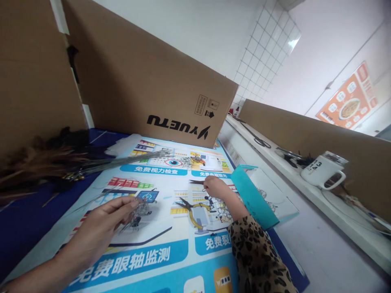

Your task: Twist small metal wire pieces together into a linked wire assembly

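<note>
L hand (100, 228) pinches wire bit (138, 211), axis slanting down-left; R hand (217, 189) grips dark sliver (197, 182) pointing left.

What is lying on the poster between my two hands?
Yellow-handled pliers lie there on the poster, between your left hand, pinching wire pieces, and your right hand; the head view shows it.

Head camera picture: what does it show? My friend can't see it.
A person's left hand pinches a small bunch of thin silver wire pieces over a blue-and-white printed poster, while the right hand, in a leopard-print sleeve, touches a small dark feather-like piece. Yellow-handled pliers lie between them. A brown cardboard box stands behind.
</note>
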Tool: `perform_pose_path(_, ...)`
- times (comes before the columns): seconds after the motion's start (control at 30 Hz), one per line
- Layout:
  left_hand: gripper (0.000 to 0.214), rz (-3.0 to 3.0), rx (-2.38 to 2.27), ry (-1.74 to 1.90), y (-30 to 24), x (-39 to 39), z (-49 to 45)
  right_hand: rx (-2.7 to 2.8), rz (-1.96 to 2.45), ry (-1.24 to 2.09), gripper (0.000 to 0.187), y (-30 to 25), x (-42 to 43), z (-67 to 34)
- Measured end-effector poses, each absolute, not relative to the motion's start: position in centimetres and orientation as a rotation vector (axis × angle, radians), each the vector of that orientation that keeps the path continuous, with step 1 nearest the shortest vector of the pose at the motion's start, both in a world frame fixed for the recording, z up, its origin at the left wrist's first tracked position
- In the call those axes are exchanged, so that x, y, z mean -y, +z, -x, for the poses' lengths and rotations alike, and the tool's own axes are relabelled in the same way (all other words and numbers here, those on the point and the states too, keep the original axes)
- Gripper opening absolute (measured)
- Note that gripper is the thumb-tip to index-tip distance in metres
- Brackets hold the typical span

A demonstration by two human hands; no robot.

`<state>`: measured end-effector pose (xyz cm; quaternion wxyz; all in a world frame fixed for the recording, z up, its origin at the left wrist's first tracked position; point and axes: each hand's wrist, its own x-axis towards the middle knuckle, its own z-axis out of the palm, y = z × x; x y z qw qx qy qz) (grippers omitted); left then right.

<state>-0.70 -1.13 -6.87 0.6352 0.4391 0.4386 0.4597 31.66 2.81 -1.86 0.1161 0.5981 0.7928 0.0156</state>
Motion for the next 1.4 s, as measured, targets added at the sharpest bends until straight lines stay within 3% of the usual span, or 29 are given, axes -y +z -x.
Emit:
perform_pose_path(0.83,0.026,-1.031,-0.965,1.13,-6.5,0.8,0.4,-2.479,-1.898,0.069,0.013,-2.0,-2.2,-28.5)
perform_pose_path(1.07,0.019,-1.051,-0.96,1.177,-5.9,1.1,0.3,-2.836,-1.802,-0.255,0.015,-1.7,0.1,-24.3)
perform_pose_path(1.2,0.016,-1.022,-0.958,1.176,-6.0,1.1,0.5,-3.039,-1.827,-0.756,0.02,-1.5,0.6,-22.9)
perform_pose_path(1.4,0.016,-1.002,-0.992,1.166,-6.2,0.7,0.8,-3.123,-1.957,-0.831,0.024,-1.5,-0.1,-22.5)
